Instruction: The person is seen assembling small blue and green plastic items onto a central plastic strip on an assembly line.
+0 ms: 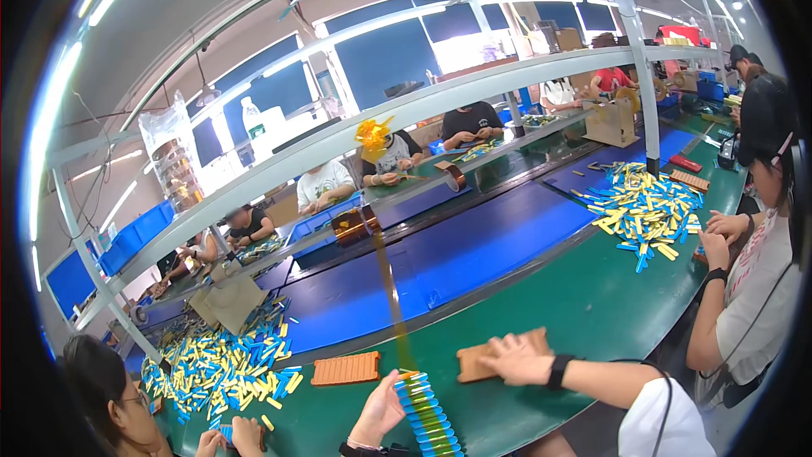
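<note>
My left hand (380,411) is closed at the edge of a row of slim blue cylinders (429,419), set side by side with amber tape along their middle. From its top end a strip of amber tape (392,288) stretches up to a tape roll (355,225) hung under the shelf. On the green table, my right hand (518,360) lies with fingers stretched over an orange-brown ribbed tray (474,365), touching it and covering part of it. A second ribbed tray (345,369) lies to the left of the tape strip.
Piles of loose blue and yellow slim pieces lie at left (228,355) and right (643,207). Co-workers sit close on both sides, more across the blue conveyor belt (482,241). A white shelf beam (474,80) crosses overhead, with a post (639,68) at right.
</note>
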`<action>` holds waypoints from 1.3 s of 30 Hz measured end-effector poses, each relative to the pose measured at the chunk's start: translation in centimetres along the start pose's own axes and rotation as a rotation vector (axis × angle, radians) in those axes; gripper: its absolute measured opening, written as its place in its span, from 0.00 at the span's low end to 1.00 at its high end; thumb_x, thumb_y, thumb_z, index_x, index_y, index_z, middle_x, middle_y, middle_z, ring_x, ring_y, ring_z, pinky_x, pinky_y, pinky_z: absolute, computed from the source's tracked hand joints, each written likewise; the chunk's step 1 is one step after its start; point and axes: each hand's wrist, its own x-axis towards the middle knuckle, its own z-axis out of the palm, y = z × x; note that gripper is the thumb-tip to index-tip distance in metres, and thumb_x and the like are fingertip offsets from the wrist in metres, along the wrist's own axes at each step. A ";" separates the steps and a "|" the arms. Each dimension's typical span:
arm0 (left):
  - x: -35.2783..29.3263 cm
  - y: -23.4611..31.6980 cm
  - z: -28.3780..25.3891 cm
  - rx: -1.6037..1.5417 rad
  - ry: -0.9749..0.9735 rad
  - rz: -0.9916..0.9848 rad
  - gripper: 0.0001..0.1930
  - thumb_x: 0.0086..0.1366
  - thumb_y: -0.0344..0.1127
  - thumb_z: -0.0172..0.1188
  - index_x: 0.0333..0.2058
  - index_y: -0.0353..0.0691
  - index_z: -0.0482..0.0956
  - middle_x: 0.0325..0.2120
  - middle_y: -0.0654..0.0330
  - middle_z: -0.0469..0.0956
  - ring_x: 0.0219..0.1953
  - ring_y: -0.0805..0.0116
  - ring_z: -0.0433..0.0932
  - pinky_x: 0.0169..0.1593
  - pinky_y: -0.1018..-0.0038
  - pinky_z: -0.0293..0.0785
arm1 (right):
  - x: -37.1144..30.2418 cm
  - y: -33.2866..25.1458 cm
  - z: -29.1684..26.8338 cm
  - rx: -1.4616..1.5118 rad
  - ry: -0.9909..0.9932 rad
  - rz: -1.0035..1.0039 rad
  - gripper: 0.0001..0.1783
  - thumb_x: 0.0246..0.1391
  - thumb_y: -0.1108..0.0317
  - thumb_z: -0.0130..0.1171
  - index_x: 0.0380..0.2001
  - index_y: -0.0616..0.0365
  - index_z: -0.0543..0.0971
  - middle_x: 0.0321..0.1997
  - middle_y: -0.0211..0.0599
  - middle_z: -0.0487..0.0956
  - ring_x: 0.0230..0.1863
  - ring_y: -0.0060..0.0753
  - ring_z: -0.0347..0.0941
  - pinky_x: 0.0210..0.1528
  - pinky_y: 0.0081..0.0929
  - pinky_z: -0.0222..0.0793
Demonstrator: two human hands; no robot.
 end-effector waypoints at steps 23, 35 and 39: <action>0.4 -3.7 1.4 0.197 0.108 0.240 0.05 0.59 0.32 0.53 0.30 0.37 0.72 0.23 0.66 0.72 0.24 0.82 0.70 0.26 0.85 0.64 | 5.3 -5.5 -3.7 1.505 -0.258 0.169 0.21 0.54 0.52 0.48 0.33 0.62 0.72 0.26 0.29 0.73 0.30 0.19 0.68 0.32 0.16 0.65; -1.2 -3.7 4.6 0.195 0.183 0.395 0.05 0.59 0.32 0.53 0.27 0.37 0.72 0.22 0.68 0.72 0.23 0.84 0.69 0.25 0.86 0.64 | 3.8 -5.7 -5.8 1.821 -0.203 0.217 0.10 0.52 0.62 0.52 0.25 0.56 0.74 0.24 0.20 0.71 0.25 0.09 0.61 0.26 0.10 0.56; -1.6 -4.0 6.4 0.142 0.144 0.486 0.05 0.59 0.31 0.53 0.26 0.37 0.72 0.22 0.69 0.72 0.25 0.85 0.67 0.29 0.86 0.63 | 2.0 -6.5 -7.7 1.820 -0.041 0.333 0.09 0.51 0.64 0.53 0.22 0.57 0.74 0.19 0.19 0.67 0.22 0.10 0.59 0.24 0.12 0.53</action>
